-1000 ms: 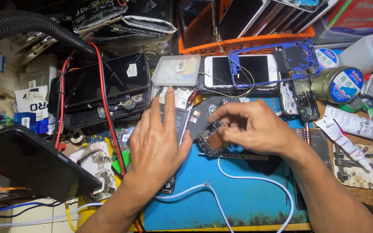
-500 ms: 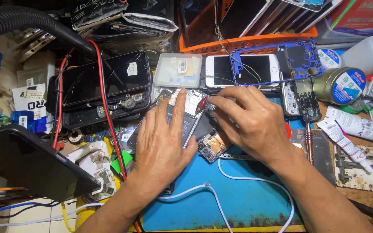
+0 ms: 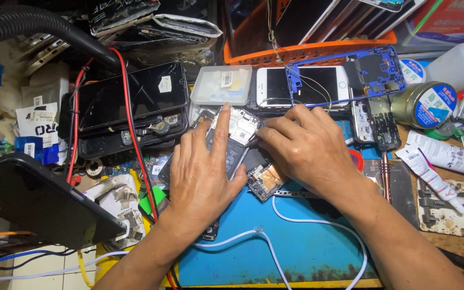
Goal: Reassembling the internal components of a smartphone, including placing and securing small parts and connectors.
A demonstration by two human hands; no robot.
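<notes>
Left hand (image 3: 205,177): flat, palm down, fingers spread on an opened phone (image 3: 231,144); no closed grip, pressing rather than pinching.
Right hand (image 3: 310,150): curled over the phone's upper right edge, fingertips (image 3: 267,134) bent onto it; grip narrow, whether anything is pinched cannot be told.
Opened phone: back removed, metal shielding showing, lying on the blue mat (image 3: 307,252) at the middle of the surface, under both hands.
Circuit board (image 3: 264,181): small, copper patch, just below the right hand, touching the mat.
White cable (image 3: 275,258): looping across the mat near the wrists.
Behind: white phone (image 3: 302,86) face up, blue phone frame (image 3: 371,70), clear plastic box (image 3: 221,85).
Left: dark tablet (image 3: 33,201), tilted.
</notes>
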